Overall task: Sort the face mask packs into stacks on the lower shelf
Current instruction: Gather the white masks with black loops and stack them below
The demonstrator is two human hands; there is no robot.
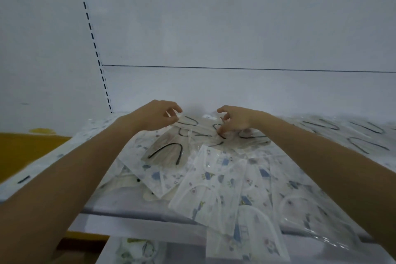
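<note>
Pinching far-left corner of beige mask pack [192,127]: left hand [154,115] | right hand [235,121]: fingers curled at the pack's right end, hold unclear | pack's long axis runs left-right, atop heap near shelf [120,206] back | printed mask packs [214,188] overhang front edge | white back panel [235,88] just behind hands

White back panel [214,17] w/ horiz. seam [235,68], slotted upright [92,34] at left, yellow surface [25,152] lower left
</note>
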